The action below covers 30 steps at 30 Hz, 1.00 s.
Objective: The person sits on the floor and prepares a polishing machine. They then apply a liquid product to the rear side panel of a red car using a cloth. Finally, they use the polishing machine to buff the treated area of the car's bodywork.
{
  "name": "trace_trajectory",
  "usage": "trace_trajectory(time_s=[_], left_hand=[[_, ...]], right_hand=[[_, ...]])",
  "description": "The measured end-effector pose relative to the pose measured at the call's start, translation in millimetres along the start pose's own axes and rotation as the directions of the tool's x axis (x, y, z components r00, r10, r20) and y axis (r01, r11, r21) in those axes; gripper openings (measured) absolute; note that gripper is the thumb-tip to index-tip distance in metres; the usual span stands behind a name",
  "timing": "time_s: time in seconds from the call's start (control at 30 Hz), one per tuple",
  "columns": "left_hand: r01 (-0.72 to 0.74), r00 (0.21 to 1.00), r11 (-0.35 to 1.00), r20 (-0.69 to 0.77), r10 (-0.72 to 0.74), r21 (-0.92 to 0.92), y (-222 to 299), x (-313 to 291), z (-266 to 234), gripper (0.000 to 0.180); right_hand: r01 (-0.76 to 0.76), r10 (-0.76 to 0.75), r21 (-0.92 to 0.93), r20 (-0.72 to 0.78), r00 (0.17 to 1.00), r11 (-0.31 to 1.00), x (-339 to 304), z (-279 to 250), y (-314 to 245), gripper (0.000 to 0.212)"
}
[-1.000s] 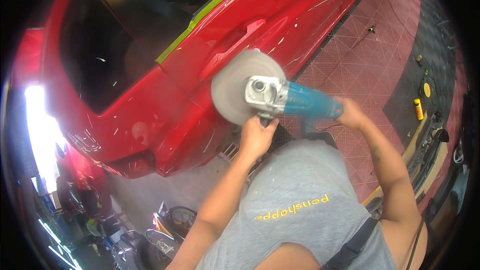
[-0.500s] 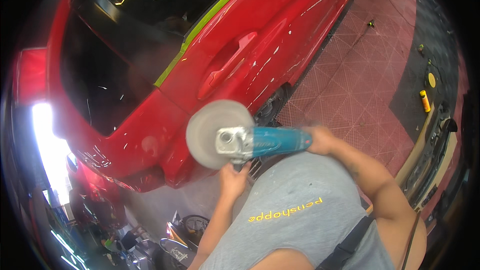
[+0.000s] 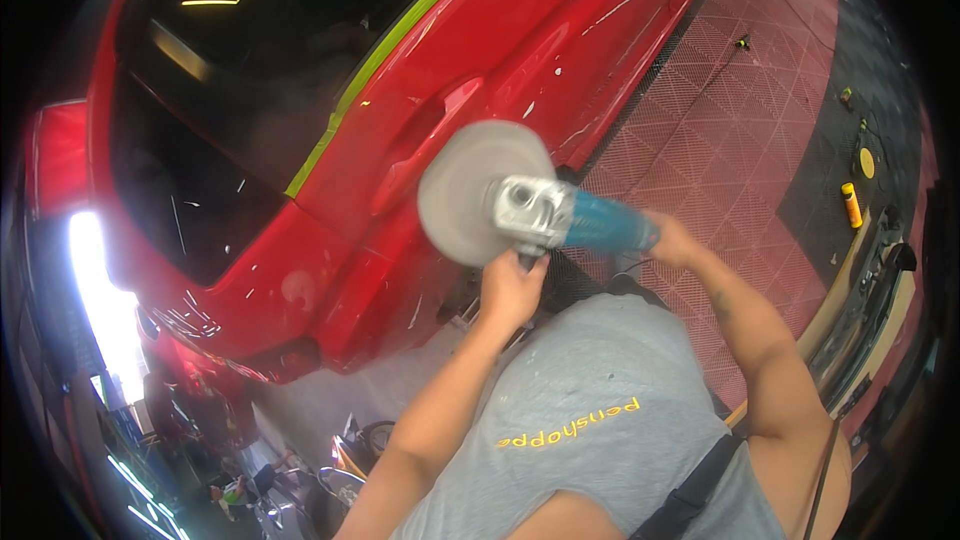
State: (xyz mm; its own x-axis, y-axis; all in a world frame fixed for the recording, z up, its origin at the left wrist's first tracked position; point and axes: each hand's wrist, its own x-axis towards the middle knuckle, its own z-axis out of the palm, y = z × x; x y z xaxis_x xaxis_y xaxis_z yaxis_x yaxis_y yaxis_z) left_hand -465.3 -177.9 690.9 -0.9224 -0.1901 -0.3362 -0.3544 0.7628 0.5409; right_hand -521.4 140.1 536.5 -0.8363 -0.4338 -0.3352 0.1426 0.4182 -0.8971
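Note:
A teal car polisher [image 3: 605,222] with a silver head lies across the middle of the view. Its round whitish pad [image 3: 450,185] is smeared by motion and covers part of the red car's side [image 3: 330,210], by the door handle. My left hand [image 3: 512,290] is closed around the side handle below the head. At the rear end of the body, my right hand [image 3: 672,238] grips the housing. White streaks and spots dot the red paint. Yellow-green masking tape [image 3: 400,35] runs along the window edge. The pad's contact face is hidden.
Red and dark grid floor tiles [image 3: 680,140] spread to the right of the car. A yellow bottle [image 3: 850,205], a round yellow pad [image 3: 867,163] and long trim pieces [image 3: 880,290] lie there. A thin cord [image 3: 700,90] crosses the tiles. Motorcycle parts [image 3: 340,475] show at the lower left.
Both hands have carried the polisher up and to the right along the car's side. The pad now covers more of the area near the door handle. My grip is unchanged.

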Motion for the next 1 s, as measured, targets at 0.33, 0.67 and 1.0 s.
trace_trajectory(time_s=[0.33,0.67,1.0], left_hand=[[0.012,0.994,0.999,0.11,-0.006,-0.051,75.3,41.1,-9.4,0.04],[0.388,0.916,0.876,0.018,-0.4,-0.285,-37.4,-92.0,-63.8,0.033],[0.282,0.934,0.835,-0.064,-0.352,-0.472,-11.9,-76.1,-27.7,0.036]], right_hand=[[-0.082,0.075,-0.098,-0.075,0.994,0.992,-15.4,-67.6,-17.1,0.045],[0.11,-0.01,-0.426,0.231,0.973,0.898,-22.5,3.4,-137.4,0.032],[0.433,-0.277,-0.304,0.441,0.853,0.848,12.9,-90.3,-174.2,0.061]])
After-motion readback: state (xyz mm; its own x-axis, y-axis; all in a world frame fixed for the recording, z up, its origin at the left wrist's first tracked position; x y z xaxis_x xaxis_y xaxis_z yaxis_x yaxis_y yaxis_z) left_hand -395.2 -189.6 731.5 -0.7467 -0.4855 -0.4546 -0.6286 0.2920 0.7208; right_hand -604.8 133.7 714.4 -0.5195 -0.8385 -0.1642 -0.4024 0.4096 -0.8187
